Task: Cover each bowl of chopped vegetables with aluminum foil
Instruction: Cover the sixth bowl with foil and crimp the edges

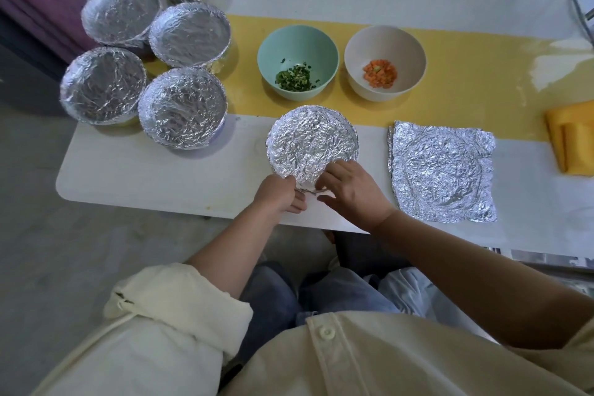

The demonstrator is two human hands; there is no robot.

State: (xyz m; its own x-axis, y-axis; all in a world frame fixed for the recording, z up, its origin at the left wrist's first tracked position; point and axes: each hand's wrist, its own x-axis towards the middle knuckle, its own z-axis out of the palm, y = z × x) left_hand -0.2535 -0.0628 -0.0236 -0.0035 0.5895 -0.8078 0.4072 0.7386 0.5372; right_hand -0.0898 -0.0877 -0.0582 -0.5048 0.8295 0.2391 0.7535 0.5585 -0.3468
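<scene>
A foil-covered bowl [311, 140] stands near the table's front edge. My left hand [279, 192] and my right hand [352, 190] both sit at its near rim, fingers curled on the foil's loose edge there. Behind it stand two uncovered bowls: a mint-green bowl [298, 42] with chopped green vegetables and a white bowl [385, 42] with diced carrot. Flat crumpled foil sheets [442, 172] lie stacked to the right of my hands. Several foil-covered bowls [183, 112] cluster at the left end of the table.
The white table [154, 167] carries a yellow runner [466, 87] across its middle. A folded yellow cloth [572, 138] lies at the right edge. A radiator stands behind the table. My knees are under the front edge.
</scene>
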